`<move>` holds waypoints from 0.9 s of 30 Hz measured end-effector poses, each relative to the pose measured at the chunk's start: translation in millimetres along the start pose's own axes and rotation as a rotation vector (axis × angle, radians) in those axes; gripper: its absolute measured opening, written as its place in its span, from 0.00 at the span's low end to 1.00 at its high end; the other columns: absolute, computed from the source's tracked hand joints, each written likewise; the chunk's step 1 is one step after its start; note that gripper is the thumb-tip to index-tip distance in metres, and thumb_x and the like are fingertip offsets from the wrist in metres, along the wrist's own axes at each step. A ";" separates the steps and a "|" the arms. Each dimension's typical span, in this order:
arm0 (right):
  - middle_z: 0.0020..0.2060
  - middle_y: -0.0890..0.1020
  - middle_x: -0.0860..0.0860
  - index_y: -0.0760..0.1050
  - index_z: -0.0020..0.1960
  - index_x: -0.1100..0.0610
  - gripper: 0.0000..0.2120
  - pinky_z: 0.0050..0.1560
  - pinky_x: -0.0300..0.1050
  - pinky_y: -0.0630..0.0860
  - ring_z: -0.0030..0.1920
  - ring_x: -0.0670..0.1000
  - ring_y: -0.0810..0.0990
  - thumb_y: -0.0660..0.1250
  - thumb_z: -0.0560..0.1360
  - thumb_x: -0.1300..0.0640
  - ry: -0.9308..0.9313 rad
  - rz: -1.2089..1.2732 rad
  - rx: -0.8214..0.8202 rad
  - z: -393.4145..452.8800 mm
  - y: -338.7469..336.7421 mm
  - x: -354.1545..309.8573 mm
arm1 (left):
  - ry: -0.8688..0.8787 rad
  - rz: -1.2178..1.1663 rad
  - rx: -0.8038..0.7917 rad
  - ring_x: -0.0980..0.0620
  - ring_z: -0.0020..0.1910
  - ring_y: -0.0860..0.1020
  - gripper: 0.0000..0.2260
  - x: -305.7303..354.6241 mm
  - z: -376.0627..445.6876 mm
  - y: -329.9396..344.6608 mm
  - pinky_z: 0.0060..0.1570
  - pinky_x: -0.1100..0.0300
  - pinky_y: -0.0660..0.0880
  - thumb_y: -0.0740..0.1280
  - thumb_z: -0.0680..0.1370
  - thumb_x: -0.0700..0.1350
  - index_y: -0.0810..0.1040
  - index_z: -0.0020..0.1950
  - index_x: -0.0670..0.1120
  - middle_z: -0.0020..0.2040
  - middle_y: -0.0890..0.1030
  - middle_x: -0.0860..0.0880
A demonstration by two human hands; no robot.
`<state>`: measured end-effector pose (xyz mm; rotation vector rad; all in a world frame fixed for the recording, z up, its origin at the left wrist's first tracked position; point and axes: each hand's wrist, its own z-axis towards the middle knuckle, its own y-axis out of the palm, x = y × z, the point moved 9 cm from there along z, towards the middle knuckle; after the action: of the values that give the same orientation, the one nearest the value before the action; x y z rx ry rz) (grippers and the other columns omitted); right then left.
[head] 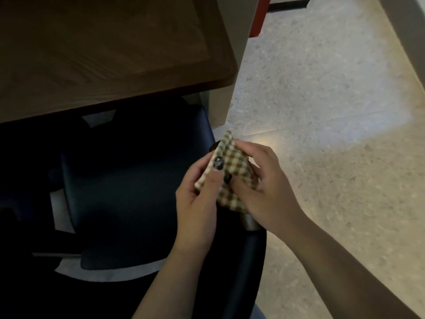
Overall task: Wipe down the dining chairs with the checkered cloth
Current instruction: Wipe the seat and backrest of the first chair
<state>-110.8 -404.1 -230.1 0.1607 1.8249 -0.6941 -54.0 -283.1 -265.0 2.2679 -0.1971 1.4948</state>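
A green and cream checkered cloth (232,166) is bunched between both hands, above the right armrest of a dark blue dining chair (128,189). My left hand (197,206) grips the cloth's left side, thumb laid over the fabric. My right hand (264,180) curls round its right side, fingers wrapped over the top. A brown wooden end of the armrest (250,223) shows just below the cloth. The chair's seat lies to the left of my hands, pushed partly under the table.
A brown wooden table (103,54) fills the upper left, its edge overhanging the chair. A beige table support (230,72) stands beside the chair. Speckled light floor (322,111) spreads to the right. A red panel (258,17) is at the top.
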 end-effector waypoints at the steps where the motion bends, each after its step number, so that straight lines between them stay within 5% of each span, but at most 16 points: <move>1: 0.63 0.71 0.45 0.71 0.68 0.53 0.26 0.65 0.37 0.69 0.64 0.39 0.70 0.69 0.72 0.65 -0.024 -0.049 -0.002 -0.2 -2.0 -2.1 | 0.007 0.017 0.002 0.51 0.55 0.82 0.12 -0.2 0.8 -2.0 0.49 0.63 0.77 0.67 0.77 0.39 0.82 0.58 0.48 0.55 0.84 0.47; 4: 0.64 0.72 0.44 0.73 0.67 0.54 0.24 0.67 0.36 0.67 0.66 0.38 0.69 0.70 0.72 0.63 -0.072 -0.119 -0.050 -7.3 -2.6 -7.2 | 0.005 0.035 0.008 0.53 0.52 0.82 0.18 -2.3 4.0 -7.6 0.45 0.66 0.77 0.63 0.75 0.29 0.81 0.57 0.48 0.53 0.84 0.49; 8: 0.73 0.63 0.45 0.64 0.74 0.54 0.25 0.69 0.27 0.57 0.72 0.38 0.61 0.61 0.78 0.58 -0.073 -0.271 -0.105 -33.2 7.7 -9.9 | -0.011 0.084 0.066 0.55 0.53 0.81 0.25 -8.1 5.2 -12.5 0.47 0.67 0.76 0.58 0.73 0.26 0.80 0.56 0.51 0.52 0.84 0.52; 13: 0.77 0.55 0.52 0.57 0.76 0.60 0.28 0.73 0.47 0.59 0.77 0.52 0.53 0.53 0.77 0.57 -0.144 -0.585 -0.143 -52.3 31.3 -20.9 | -0.143 0.122 0.043 0.59 0.58 0.80 0.23 -26.5 4.4 -12.0 0.53 0.63 0.78 0.60 0.77 0.31 0.76 0.64 0.55 0.58 0.82 0.58; 17: 0.78 0.49 0.46 0.52 0.78 0.58 0.26 0.73 0.36 0.43 0.76 0.43 0.39 0.51 0.80 0.58 -0.126 -0.484 -0.251 -18.3 34.5 -14.9 | -0.281 0.080 -0.013 0.53 0.55 0.82 0.19 -44.5 2.8 -8.0 0.47 0.65 0.79 0.62 0.79 0.36 0.77 0.66 0.54 0.55 0.84 0.52; 20: 0.76 0.57 0.49 0.59 0.76 0.60 0.24 0.74 0.39 0.41 0.77 0.47 0.43 0.54 0.80 0.60 -0.137 -0.519 -0.261 18.9 40.0 -7.3 | -0.307 0.101 -0.008 0.50 0.56 0.82 0.18 -48.9 1.9 -9.1 0.51 0.58 0.78 0.61 0.79 0.37 0.81 0.62 0.53 0.55 0.84 0.48; 23: 0.72 0.66 0.51 0.69 0.70 0.60 0.21 0.74 0.40 0.50 0.74 0.50 0.58 0.55 0.78 0.61 -0.073 -0.448 -0.238 50.1 40.0 4.7 | -0.314 0.134 0.035 0.52 0.57 0.81 0.16 -52.1 2.9 -15.3 0.58 0.53 0.75 0.60 0.79 0.40 0.82 0.60 0.54 0.56 0.84 0.50; 27: 0.65 0.74 0.50 0.72 0.68 0.54 0.18 0.51 0.27 0.63 0.56 0.42 0.69 0.55 0.80 0.57 0.139 -0.168 -0.131 72.1 21.2 34.9 | -0.361 0.130 0.052 0.51 0.54 0.83 0.14 -59.1 2.1 -14.0 0.54 0.54 0.77 0.63 0.75 0.48 0.83 0.56 0.58 0.53 0.85 0.51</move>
<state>-55.3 -432.8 -284.4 -0.0329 2.0275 -0.6914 -71.9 -277.7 -322.8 2.5970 -0.4218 1.1466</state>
